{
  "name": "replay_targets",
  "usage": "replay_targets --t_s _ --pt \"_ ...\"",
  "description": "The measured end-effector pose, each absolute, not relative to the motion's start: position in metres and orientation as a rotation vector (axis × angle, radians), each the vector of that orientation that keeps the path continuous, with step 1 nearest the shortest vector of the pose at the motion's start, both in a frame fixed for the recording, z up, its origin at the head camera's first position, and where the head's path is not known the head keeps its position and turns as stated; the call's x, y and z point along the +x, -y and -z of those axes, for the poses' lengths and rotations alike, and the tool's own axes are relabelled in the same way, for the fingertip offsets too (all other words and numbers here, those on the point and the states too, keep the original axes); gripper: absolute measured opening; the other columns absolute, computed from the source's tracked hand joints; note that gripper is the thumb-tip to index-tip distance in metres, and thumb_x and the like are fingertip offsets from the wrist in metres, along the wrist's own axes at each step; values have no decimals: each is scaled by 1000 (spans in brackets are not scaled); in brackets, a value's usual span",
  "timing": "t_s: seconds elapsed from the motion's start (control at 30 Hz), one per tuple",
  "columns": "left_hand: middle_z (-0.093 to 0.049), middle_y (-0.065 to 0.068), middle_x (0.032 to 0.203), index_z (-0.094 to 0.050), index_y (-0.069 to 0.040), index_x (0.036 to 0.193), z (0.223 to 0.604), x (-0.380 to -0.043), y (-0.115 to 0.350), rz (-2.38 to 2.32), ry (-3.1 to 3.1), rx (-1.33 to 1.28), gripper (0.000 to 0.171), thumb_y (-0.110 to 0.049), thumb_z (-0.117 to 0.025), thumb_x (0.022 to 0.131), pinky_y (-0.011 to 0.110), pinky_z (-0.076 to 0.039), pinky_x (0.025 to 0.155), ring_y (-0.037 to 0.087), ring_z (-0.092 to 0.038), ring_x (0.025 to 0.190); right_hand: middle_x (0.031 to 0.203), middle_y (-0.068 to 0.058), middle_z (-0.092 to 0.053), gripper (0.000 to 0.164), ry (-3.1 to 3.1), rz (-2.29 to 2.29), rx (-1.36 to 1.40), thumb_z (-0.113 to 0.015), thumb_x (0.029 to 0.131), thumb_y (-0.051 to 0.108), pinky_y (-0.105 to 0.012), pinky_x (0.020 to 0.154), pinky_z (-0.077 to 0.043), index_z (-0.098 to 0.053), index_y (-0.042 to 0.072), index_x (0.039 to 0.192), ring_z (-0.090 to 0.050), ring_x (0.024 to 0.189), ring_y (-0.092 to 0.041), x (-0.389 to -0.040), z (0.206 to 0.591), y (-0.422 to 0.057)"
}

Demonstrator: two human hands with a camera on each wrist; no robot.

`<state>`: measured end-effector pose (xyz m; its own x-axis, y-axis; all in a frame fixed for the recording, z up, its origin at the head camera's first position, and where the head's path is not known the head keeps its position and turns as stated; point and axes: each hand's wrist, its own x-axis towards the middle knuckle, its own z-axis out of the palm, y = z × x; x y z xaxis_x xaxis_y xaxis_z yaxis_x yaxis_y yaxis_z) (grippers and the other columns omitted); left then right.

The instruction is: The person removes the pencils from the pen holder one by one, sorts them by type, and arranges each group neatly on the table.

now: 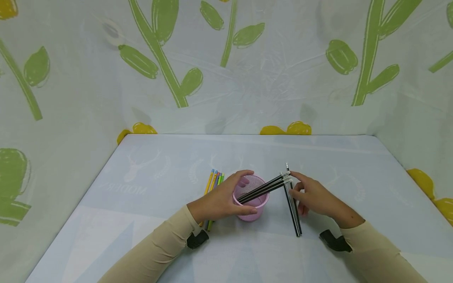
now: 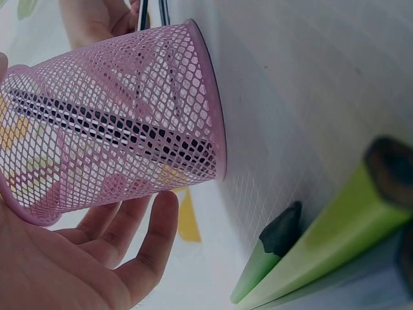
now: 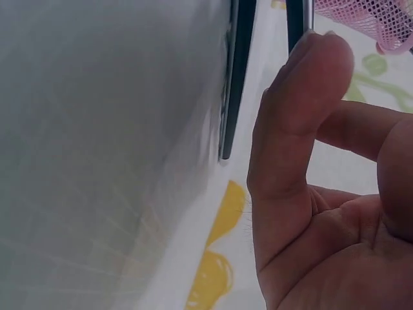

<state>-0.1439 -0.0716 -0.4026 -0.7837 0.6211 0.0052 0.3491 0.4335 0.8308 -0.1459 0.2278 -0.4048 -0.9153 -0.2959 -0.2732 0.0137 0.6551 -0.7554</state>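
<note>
A pink mesh pen cup (image 1: 261, 211) stands on the table, and my left hand (image 1: 220, 199) grips it near the rim, thumb in front and fingers behind. Several black-and-white striped pencils (image 1: 262, 190) lean in the cup, their pale ends out to the right. My right hand (image 1: 315, 196) is beside those ends, index finger reaching toward them with a gap to the thumb. Two more striped pencils (image 1: 294, 220) lie crossed on the table under its fingers. In the right wrist view a striped pencil (image 3: 297, 19) passes behind a fingertip; whether they touch is hidden.
Several coloured pencils (image 1: 209, 186), yellow, blue and green among them, lie left of the cup, partly under my left hand. The pale table (image 1: 159, 243) ends at a back wall sheet printed with green plants (image 1: 162, 59).
</note>
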Motion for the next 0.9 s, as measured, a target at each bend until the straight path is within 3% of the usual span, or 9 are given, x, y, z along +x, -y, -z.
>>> replay_targets --t_s 0.43,0.9 --pt "-50 -2 140 -28 -27 154 403 -143 71 -1267 -2399 825 95 -44 -84 78 38 -45 107 12 -48 131 91 -9 -64 83 -2540 1042 -195 -69 94 13 -34 54 -56 -18 3 157 -63 52 -18 -147 412 -226" --pt "-50 1 140 -29 -31 152 404 -144 72 -1295 -2388 856 92 -42 -84 79 43 -45 108 17 -48 133 94 -10 -62 74 -2592 988 -227 -69 93 8 -32 50 -54 -26 -7 151 -63 52 -16 -144 417 -224"
